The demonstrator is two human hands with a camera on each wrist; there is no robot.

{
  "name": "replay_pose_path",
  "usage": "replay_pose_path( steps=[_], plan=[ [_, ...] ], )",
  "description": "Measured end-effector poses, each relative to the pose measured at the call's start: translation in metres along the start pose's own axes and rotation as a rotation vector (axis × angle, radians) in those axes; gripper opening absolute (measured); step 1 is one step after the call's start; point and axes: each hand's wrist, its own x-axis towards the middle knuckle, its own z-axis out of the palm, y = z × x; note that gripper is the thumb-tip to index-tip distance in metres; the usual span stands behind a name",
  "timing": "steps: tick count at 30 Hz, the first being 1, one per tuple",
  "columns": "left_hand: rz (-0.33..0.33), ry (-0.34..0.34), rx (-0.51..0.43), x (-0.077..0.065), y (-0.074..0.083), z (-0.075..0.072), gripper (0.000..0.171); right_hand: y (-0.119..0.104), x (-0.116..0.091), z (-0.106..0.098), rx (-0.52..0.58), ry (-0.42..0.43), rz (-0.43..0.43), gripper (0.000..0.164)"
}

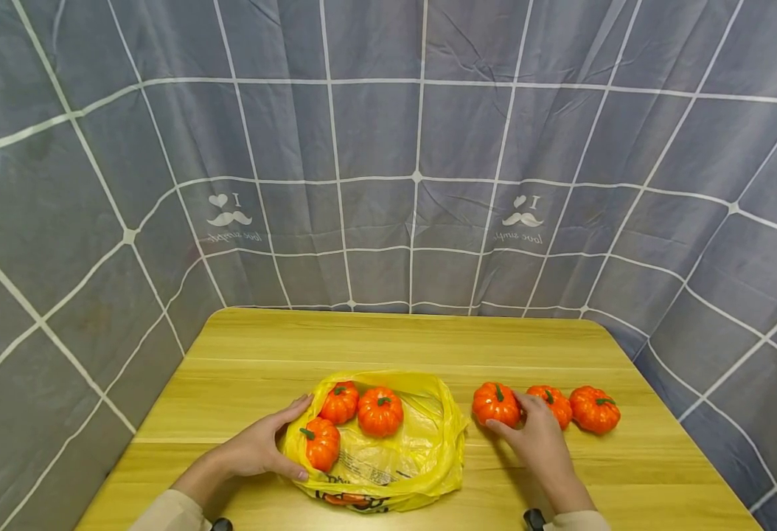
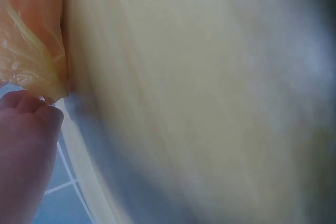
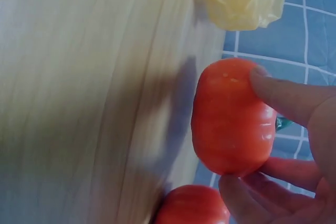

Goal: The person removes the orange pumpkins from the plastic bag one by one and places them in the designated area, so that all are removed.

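Note:
My left hand point(image 1: 256, 445) holds the left side of a yellow plastic bag point(image 1: 422, 495), thumb at the near rim and fingers at the far side. The bag lies with its mouth spread wide, and three small orange pumpkins point(image 1: 380, 413) with green stems sit inside, toward the left. To the right of the bag, my right hand point(image 1: 539, 445) grips another orange pumpkin point(image 3: 233, 119) between thumb and fingers; its shadow falls on the wood in the right wrist view. Two more pumpkins point(image 1: 595, 410) stand just right of that hand, one partly covered by it.
Everything is on a light wooden table point(image 1: 402, 339) with rounded far corners. A grey curtain point(image 1: 375, 133) with white grid lines surrounds the table at the back and both sides.

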Motion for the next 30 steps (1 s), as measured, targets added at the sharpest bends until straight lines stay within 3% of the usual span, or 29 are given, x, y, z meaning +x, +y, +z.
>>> replay_pose_path(
  steps=[8, 16, 23, 30],
  plan=[
    [-0.009, 0.002, 0.010, 0.000, 0.001, 0.000, 0.117, 0.000, 0.002, 0.002, -0.092, -0.030, -0.001, 0.076],
    [-0.008, -0.001, 0.015, 0.000, 0.002, 0.000, 0.117, -0.001, 0.002, 0.004, -0.112, -0.002, -0.019, 0.079],
    [-0.001, 0.007, 0.028, 0.000, 0.002, 0.000, 0.117, -0.020, 0.002, 0.006, 0.040, 0.134, -0.095, 0.088],
    [-0.012, 0.005, 0.026, 0.000, 0.001, -0.001, 0.117, -0.053, 0.002, 0.022, 0.212, 0.086, -0.172, 0.097]
  ],
)
